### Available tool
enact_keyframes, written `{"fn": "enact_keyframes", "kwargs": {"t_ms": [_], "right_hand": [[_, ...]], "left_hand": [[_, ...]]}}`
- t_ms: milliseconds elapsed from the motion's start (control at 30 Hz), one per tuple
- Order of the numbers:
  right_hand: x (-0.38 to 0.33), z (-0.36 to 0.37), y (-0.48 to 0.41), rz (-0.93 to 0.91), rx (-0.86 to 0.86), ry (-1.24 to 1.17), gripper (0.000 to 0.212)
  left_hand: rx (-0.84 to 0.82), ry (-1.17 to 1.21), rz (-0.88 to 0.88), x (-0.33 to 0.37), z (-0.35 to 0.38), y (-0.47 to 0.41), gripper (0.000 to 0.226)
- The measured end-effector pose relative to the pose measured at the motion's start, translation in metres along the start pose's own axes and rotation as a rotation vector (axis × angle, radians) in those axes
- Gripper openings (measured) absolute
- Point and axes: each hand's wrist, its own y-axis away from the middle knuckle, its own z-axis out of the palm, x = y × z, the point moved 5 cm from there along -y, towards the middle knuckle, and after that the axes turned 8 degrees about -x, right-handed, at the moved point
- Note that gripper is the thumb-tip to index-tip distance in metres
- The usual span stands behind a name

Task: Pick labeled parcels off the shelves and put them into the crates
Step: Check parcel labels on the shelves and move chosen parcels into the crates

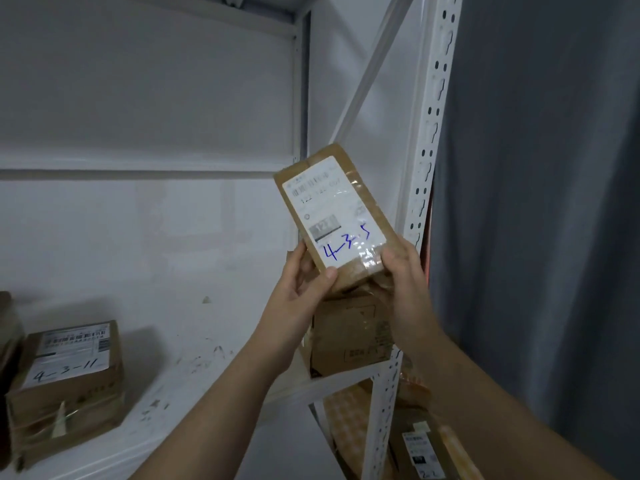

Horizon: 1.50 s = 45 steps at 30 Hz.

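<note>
Parcel [337, 216] pinched at its lower corners by my left hand [299, 289] and right hand [407, 275], label tilted up for reading.

You see a brown parcel [341, 216] with a white label [327, 211] inked blue, white shelves [194, 386], a grey curtain [540, 202].

Brown parcel [337, 216] labeled "4-3-5"; tilted, held aloft
</note>
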Motion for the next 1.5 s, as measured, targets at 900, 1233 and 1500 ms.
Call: {"fn": "enact_keyframes", "kwargs": {"t_ms": [900,1233,1500], "right_hand": [[0.057,0.124,0.064,-0.091,-0.318,0.149,0.045],[0.062,0.236,0.039,-0.207,-0.46,0.226,0.063],[0.061,0.307,0.029,-0.259,-0.556,0.505,0.051]], "left_hand": [[0.401,-0.437,0.058,0.007,-0.085,0.124,0.048],[0.507,-1.138,0.062,0.061,-0.175,0.151,0.051],[0.57,-1.7,-0.077,0.087,-0.231,0.157,0.04]]}}
